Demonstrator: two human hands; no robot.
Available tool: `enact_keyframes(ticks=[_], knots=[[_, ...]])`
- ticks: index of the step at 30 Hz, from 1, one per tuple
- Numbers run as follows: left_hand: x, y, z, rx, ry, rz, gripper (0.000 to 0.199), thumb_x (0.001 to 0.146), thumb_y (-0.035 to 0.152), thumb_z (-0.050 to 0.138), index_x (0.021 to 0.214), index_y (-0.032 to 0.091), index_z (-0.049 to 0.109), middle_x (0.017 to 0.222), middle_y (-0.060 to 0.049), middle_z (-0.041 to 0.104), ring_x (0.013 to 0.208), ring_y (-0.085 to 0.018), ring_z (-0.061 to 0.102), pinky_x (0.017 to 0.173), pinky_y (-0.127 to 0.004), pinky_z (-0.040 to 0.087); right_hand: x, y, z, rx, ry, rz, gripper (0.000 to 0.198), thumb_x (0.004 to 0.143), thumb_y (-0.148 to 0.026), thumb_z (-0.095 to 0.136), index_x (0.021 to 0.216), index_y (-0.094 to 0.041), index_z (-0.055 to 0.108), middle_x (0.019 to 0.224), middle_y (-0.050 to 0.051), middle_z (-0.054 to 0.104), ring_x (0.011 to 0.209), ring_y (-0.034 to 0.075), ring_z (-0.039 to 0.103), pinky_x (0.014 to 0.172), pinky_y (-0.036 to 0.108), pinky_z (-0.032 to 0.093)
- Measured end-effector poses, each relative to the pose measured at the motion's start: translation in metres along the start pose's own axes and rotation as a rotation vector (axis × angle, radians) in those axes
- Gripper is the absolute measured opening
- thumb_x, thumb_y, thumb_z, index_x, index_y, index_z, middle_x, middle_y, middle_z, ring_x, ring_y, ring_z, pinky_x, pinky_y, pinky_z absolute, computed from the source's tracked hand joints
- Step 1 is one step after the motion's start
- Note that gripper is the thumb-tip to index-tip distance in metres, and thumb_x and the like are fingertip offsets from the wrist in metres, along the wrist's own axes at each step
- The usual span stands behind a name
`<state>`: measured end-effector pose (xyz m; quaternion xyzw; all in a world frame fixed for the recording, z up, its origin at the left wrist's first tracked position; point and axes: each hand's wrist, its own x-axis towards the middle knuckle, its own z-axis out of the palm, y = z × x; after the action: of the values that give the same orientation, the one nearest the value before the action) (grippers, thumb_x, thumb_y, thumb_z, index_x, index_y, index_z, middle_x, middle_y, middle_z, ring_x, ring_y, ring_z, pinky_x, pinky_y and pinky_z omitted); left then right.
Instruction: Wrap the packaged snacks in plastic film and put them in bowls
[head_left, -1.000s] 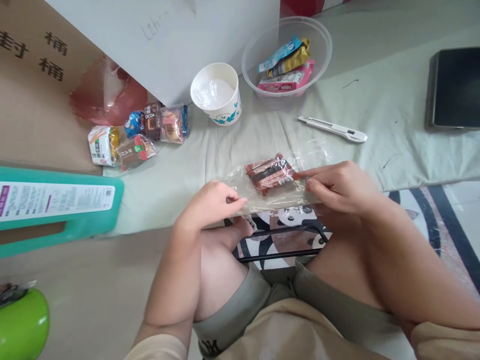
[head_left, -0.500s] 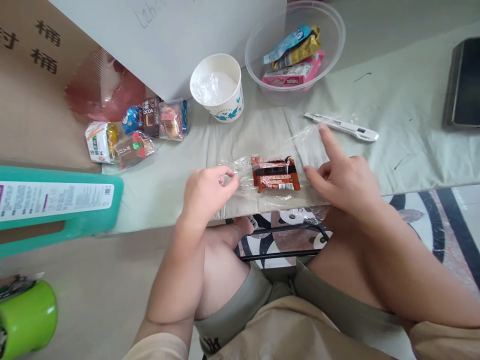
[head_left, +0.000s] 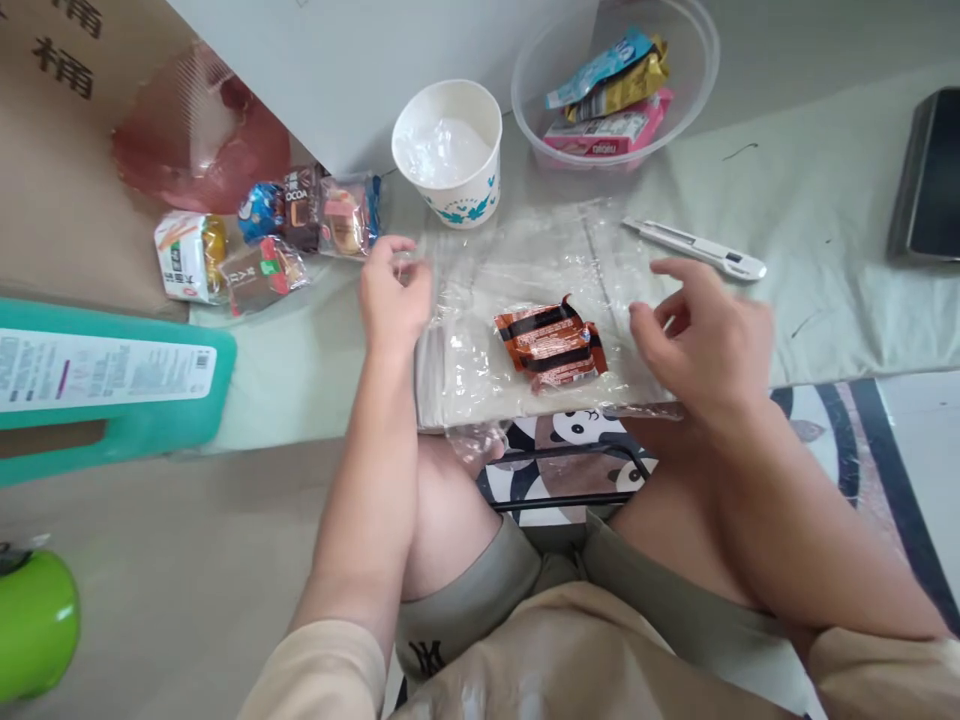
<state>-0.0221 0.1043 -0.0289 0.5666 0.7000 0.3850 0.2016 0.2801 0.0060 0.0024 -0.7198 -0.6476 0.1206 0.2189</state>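
A clear plastic sheet or bag (head_left: pixel 480 270) lies spread on the cloth-covered surface in front of me, its near edge hanging over the front. On it rest orange-brown snack packets (head_left: pixel 551 345), apparently two overlapping. My left hand (head_left: pixel 396 295) is at the plastic's left edge, fingers bent, with a gap between thumb and forefinger. At the right edge hovers my right hand (head_left: pixel 709 335), thumb and forefinger apart and nothing visible between them. Just beyond it lies a white utility knife (head_left: pixel 697 247).
Behind the plastic stand a paper cup (head_left: pixel 469 200) with clear film inside and a clear bowl (head_left: pixel 709 75) of wrapped snacks. More packaged snacks (head_left: pixel 266 270) sit left, by a red scalloped dish (head_left: pixel 195 130). A green container (head_left: pixel 217 400) is far left, a dark device (head_left: pixel 930 180) far right.
The plastic has been spread wider and flatter, and the snack packets have shifted and turned on it. My left hand has moved up and away; my right hand has moved slightly right.
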Motion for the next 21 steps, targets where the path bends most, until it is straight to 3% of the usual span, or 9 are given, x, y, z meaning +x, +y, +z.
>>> enact_keyframes(ticks=[3, 6, 8, 10, 12, 15, 18, 21], knots=[[-0.013, 0.012, -0.014, 0.084, 0.188, 0.100, 0.028, 0.079, 0.009, 0.065, 0.103, 0.024, 0.064, 0.102, -0.003, 0.069, 0.087, -0.017, 0.068, 0.075, -0.032, 0.055, -0.004, -0.002, 0.002, 0.138, 0.145, -0.241, 0.029, 0.092, -0.034, 0.058, 0.117, -0.023, 0.069, 0.085, 0.007, 0.073, 0.077, 0.024, 0.069, 0.078, 0.041, 0.055], [-0.038, 0.048, -0.034, 0.023, 0.143, 0.357, 0.016, 0.090, 0.015, 0.062, 0.099, 0.027, 0.066, 0.106, -0.002, 0.071, 0.095, -0.019, 0.069, 0.086, -0.036, 0.059, -0.004, -0.008, 0.009, 0.256, 0.012, -0.547, 0.040, 0.094, -0.044, 0.060, 0.126, -0.023, 0.066, 0.119, 0.014, 0.074, 0.106, 0.030, 0.071, 0.092, 0.045, 0.057], [-0.056, 0.070, -0.041, -0.038, -0.071, 0.542, 0.017, 0.094, 0.016, 0.057, 0.099, 0.026, 0.070, 0.099, -0.001, 0.073, 0.094, -0.018, 0.071, 0.089, -0.036, 0.060, -0.003, -0.012, 0.017, 0.229, -0.144, -0.636, 0.053, 0.094, -0.050, 0.061, 0.139, -0.024, 0.061, 0.143, 0.017, 0.065, 0.127, 0.035, 0.065, 0.104, 0.051, 0.053], [-0.068, 0.079, -0.041, 0.072, -0.420, 0.599, 0.024, 0.096, 0.015, 0.055, 0.108, 0.025, 0.072, 0.112, -0.003, 0.076, 0.109, -0.021, 0.072, 0.102, -0.039, 0.058, -0.001, -0.014, 0.023, 0.167, -0.239, -0.641, 0.062, 0.093, -0.051, 0.062, 0.149, -0.025, 0.055, 0.155, 0.017, 0.057, 0.139, 0.038, 0.057, 0.112, 0.055, 0.047], [-0.071, 0.072, -0.038, 0.191, -0.646, 0.597, 0.039, 0.092, 0.009, 0.054, 0.125, 0.024, 0.070, 0.132, -0.005, 0.073, 0.124, -0.024, 0.069, 0.113, -0.041, 0.055, -0.001, -0.015, 0.026, 0.129, -0.278, -0.623, 0.066, 0.092, -0.049, 0.065, 0.153, -0.026, 0.051, 0.157, 0.016, 0.056, 0.142, 0.039, 0.054, 0.116, 0.056, 0.042], [-0.065, 0.044, -0.040, 0.386, -0.798, 0.487, 0.070, 0.084, 0.003, 0.057, 0.151, 0.022, 0.054, 0.159, -0.010, 0.057, 0.150, -0.031, 0.051, 0.128, -0.051, 0.043, 0.000, -0.017, 0.027, 0.077, -0.297, -0.594, 0.070, 0.089, -0.049, 0.068, 0.153, -0.027, 0.051, 0.158, 0.016, 0.056, 0.137, 0.042, 0.055, 0.109, 0.057, 0.043], [-0.059, 0.024, -0.048, 0.523, -0.826, 0.389, 0.084, 0.079, 0.000, 0.058, 0.159, 0.026, 0.047, 0.172, -0.008, 0.041, 0.162, -0.037, 0.032, 0.132, -0.062, 0.032, 0.000, -0.018, 0.027, 0.032, -0.290, -0.592, 0.074, 0.087, -0.052, 0.071, 0.154, -0.028, 0.050, 0.151, 0.016, 0.061, 0.129, 0.043, 0.056, 0.101, 0.056, 0.043], [-0.057, 0.032, -0.053, 0.567, -0.726, 0.380, 0.080, 0.078, -0.003, 0.054, 0.152, 0.027, 0.057, 0.168, -0.008, 0.047, 0.161, -0.038, 0.035, 0.131, -0.065, 0.031, 0.000, -0.018, 0.030, 0.031, -0.231, -0.609, 0.079, 0.085, -0.055, 0.074, 0.153, -0.023, 0.051, 0.132, 0.017, 0.067, 0.119, 0.040, 0.057, 0.098, 0.054, 0.044]])
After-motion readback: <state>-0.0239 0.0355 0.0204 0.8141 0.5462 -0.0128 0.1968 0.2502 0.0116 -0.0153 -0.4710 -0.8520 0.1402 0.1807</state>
